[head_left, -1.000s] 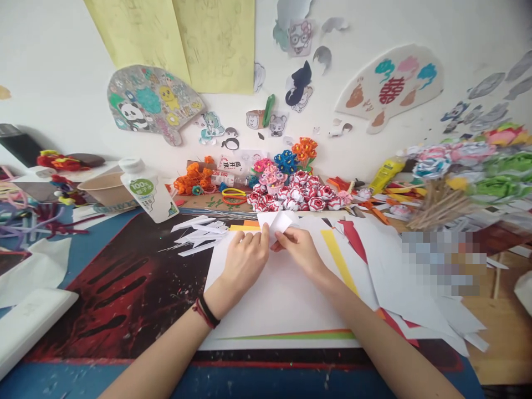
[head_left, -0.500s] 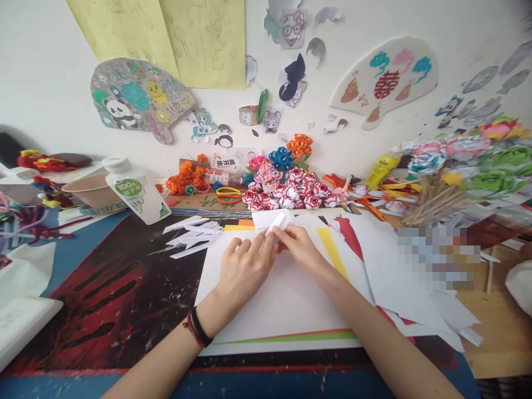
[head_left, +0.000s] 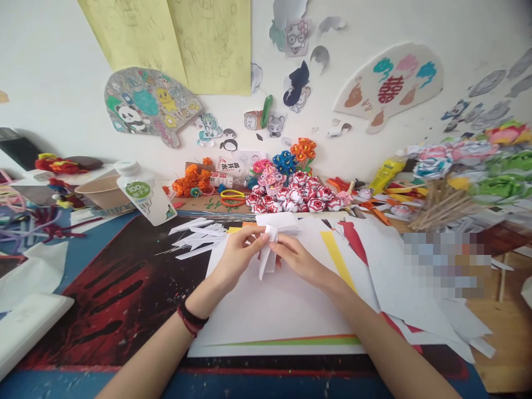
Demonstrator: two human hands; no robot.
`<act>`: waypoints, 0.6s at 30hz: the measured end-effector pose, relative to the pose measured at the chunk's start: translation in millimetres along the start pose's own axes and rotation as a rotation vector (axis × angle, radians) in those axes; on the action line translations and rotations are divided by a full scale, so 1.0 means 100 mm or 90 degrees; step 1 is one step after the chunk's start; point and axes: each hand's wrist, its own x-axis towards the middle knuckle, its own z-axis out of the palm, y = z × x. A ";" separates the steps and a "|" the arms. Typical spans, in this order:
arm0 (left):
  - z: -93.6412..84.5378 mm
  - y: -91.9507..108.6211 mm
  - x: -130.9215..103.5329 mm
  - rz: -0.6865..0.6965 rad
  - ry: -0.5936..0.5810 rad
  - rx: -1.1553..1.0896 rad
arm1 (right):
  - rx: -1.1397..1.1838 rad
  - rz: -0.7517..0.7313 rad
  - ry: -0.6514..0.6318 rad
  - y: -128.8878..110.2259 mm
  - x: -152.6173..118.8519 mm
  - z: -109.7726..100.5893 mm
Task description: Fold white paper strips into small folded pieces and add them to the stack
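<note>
Between my two hands is a narrow folded strip of white paper (head_left: 267,256), held nearly upright over the large white sheets. My left hand (head_left: 239,252) pinches it near its upper part, thumb in front. From the other side, the thumb and fingers of my right hand (head_left: 293,254) grip the same strip. Beneath lies a stack of white paper sheets (head_left: 274,316), with green and orange edges showing at the front. Just behind my hands sits a small stack of white paper pieces (head_left: 285,221).
Cut white strips with thin wires (head_left: 197,237) lie left of the sheets on a black mat (head_left: 141,249). Red-and-white paper flowers (head_left: 299,194) line the back. A white bottle (head_left: 143,194) leans at the left. Loose papers (head_left: 399,266) and a yellow bottle (head_left: 386,172) are to the right.
The paper strip has turned more upright, its lower end now hanging below my fingers. My left hand has shifted from lying over the paper to pinching it with the thumb in front.
</note>
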 end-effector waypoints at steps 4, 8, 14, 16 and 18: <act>-0.01 0.02 -0.01 -0.008 0.032 -0.016 | 0.014 -0.006 -0.003 -0.06 -0.01 0.01; -0.03 0.03 0.00 -0.023 0.062 -0.040 | 0.052 -0.011 0.007 -0.07 0.01 0.01; -0.01 -0.02 0.02 -0.030 0.030 -0.061 | 0.060 0.015 0.025 -0.02 0.04 0.00; 0.03 -0.04 0.01 -0.028 0.019 -0.037 | 0.071 0.029 0.022 -0.01 0.04 0.01; 0.07 -0.06 0.00 -0.030 0.001 -0.028 | 0.079 0.040 0.019 0.00 0.03 0.03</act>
